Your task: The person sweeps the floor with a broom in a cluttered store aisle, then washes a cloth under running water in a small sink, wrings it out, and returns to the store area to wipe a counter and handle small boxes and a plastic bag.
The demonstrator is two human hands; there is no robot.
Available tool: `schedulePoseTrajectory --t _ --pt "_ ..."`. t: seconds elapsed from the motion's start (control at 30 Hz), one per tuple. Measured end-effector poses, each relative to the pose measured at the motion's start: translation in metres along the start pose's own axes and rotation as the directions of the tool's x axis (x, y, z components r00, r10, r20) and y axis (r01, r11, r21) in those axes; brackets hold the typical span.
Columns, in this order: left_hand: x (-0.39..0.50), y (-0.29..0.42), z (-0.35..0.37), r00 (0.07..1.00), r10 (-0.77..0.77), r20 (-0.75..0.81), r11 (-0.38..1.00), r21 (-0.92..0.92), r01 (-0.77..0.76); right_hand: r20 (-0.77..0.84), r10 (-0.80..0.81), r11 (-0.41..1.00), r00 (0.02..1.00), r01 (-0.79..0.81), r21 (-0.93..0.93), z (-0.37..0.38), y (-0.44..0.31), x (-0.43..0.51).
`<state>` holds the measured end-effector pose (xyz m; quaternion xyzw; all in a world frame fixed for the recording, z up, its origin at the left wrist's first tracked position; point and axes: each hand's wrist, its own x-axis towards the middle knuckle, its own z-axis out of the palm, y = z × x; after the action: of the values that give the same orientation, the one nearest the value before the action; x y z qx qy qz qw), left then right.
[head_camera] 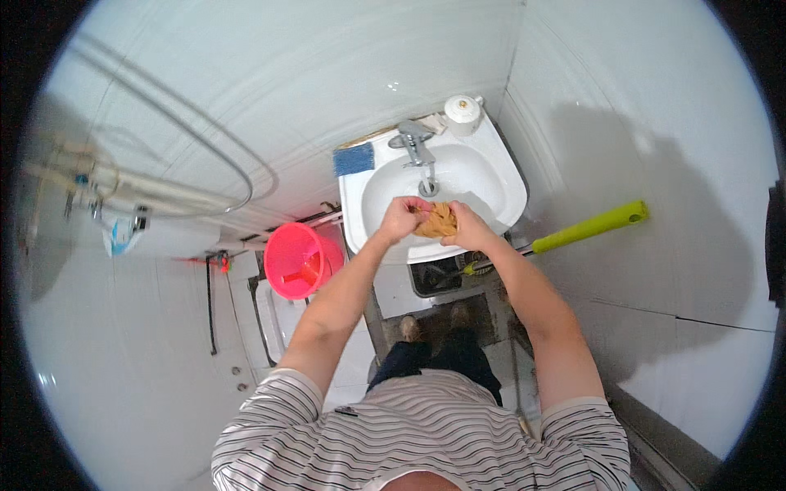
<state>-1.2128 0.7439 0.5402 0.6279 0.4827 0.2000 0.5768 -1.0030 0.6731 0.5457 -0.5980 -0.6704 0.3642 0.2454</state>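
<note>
My left hand (pixel 403 219) and my right hand (pixel 470 228) both grip a crumpled tan cloth (pixel 437 221), one at each side of it. The bundle is held over the near part of a white washbasin (pixel 500 178). Beyond it a chrome faucet (pixel 414 141) stands at the basin's back edge, and what looks like a stream of water falls from its spout towards the drain (pixel 428 188). My fingers cover part of the cloth's edges.
On the basin's back ledge lie a folded blue cloth (pixel 354 159) and a white lidded pot (pixel 463 114). A pink bucket (pixel 275 258) holding a red dipper (pixel 302 274) stands left. A green-handled tool (pixel 589 227) leans at the right. A dark bin (pixel 435 277) sits below the basin.
</note>
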Motion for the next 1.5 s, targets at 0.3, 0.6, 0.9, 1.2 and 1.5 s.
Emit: schedulePoseTrajectory --t 0.3,0.6,0.9,1.2,1.5 --pt "-0.06 0.018 -0.084 0.888 0.452 -0.077 0.645 0.716 -0.267 0.063 -0.016 0.95 0.998 -0.004 0.312 -0.05 -0.078 0.035" --pt "-0.051 0.118 -0.084 0.955 0.293 0.035 0.925 0.242 -0.293 0.096 -0.324 0.945 0.941 0.317 0.084 -0.125 -0.199 0.056" --pt "-0.04 0.236 -0.163 0.75 0.457 -0.479 0.871 0.07 -0.486 -0.203 -0.345 0.909 0.916 0.271 -0.318 -0.257 -0.269 0.036" --pt "-0.096 0.289 -0.16 0.551 0.511 -0.66 0.735 0.004 -0.678 -0.275 -0.539 0.842 0.796 0.503 -0.193 -0.251 -0.304 0.021" --pt "-0.044 0.154 -0.127 0.947 0.086 -0.31 0.96 -0.229 -0.162 0.29 -0.252 0.941 0.923 0.163 0.297 -0.141 -0.184 0.08"
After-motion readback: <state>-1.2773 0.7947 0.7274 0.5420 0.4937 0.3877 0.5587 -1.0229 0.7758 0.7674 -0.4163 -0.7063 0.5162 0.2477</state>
